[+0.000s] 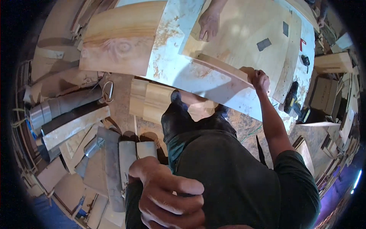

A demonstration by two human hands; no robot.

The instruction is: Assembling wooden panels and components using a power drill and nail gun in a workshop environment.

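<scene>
My left hand (171,192) is raised close in front of my torso, its fingers curled. Whatever it holds, if anything, is hidden behind the fingers. My right hand (261,81) reaches forward to the table's near side and is closed around the right end of a narrow wooden strip (225,70). The strip lies along the near edge of a broad pale wooden panel (244,28), which bears two dark grey patches. Across the table, another person's hand (209,24) rests on the panel's left part, fingers pointing down toward me.
A second wooden panel (122,42) lies left on the white, stained tabletop (167,49). A cordless drill (292,97) sits at the right edge, near a small black object (305,60). Rolled sheets (68,101) and offcuts crowd the floor at left. A cardboard box (324,95) stands right.
</scene>
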